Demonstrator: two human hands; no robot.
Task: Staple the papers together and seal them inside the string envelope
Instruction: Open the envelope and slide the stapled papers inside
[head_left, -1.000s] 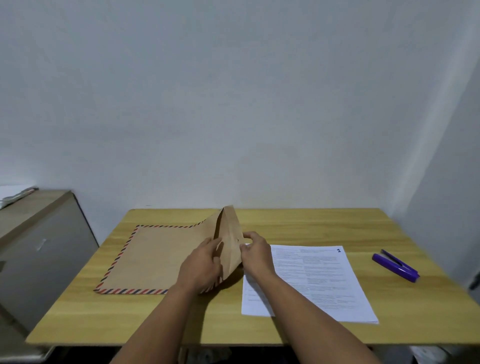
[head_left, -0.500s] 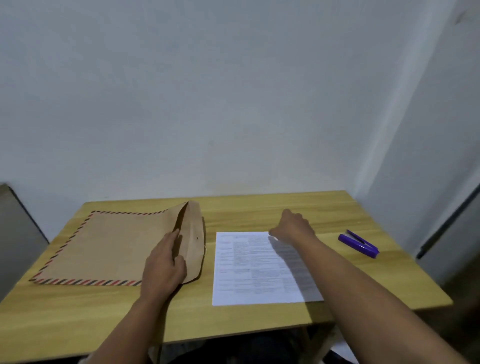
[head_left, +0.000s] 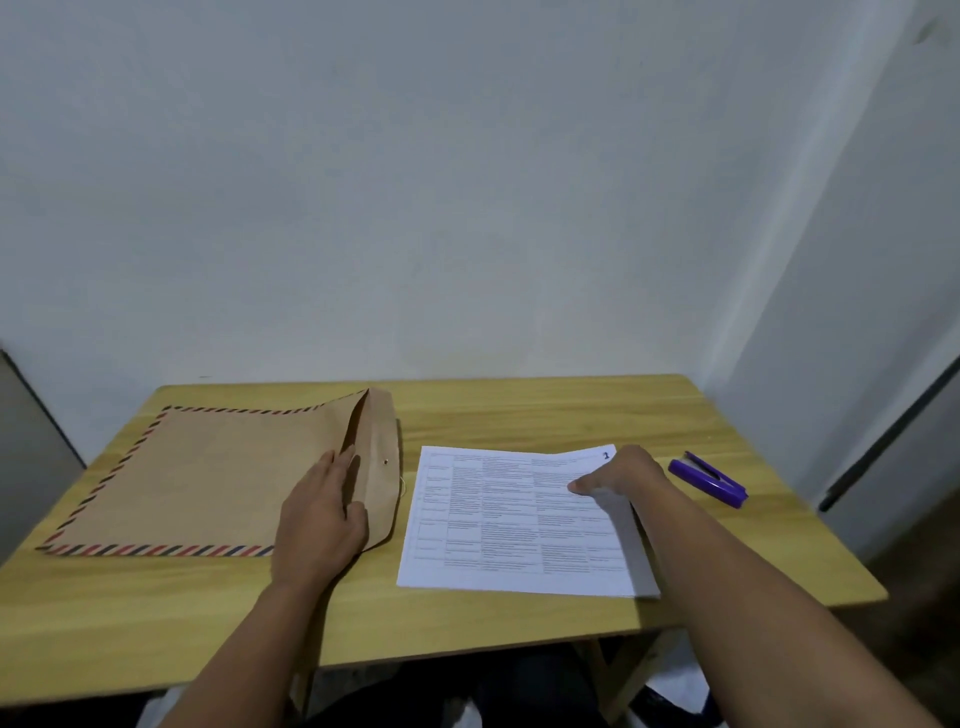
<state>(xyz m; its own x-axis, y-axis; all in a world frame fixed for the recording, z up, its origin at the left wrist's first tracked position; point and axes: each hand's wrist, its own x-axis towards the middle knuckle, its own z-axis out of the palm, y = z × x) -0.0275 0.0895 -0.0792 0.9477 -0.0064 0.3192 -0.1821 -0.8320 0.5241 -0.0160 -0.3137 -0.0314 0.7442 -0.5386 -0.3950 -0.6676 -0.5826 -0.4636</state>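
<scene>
One light wooden desk (head_left: 519, 410) carries three kinds of thing: one large brown paper string envelope (head_left: 208, 478) edged with red and dark blue diagonal stripes, one stack of white printed papers (head_left: 498, 519), and one purple stapler (head_left: 707, 479); how many sheets the stack holds cannot be told, though several edges show at its near right corner. The envelope lies flat on the left half of the desk with its mouth to the right; its flap (head_left: 379, 467) stands open and tilted, showing one small round fastener and a thin string at its right edge. The left hand (head_left: 322, 514) lies on the envelope by the mouth, fingers straight, thumb curled round the lower part of the flap and holding it. The papers lie just beside the envelope, apart from it, a "1" printed in the far right corner. The right hand (head_left: 621, 475) grasps the far right part of the stack, thumb on top, and that corner is lifted slightly. The stapler lies near the right hand, untouched, on the desk's right side.
</scene>
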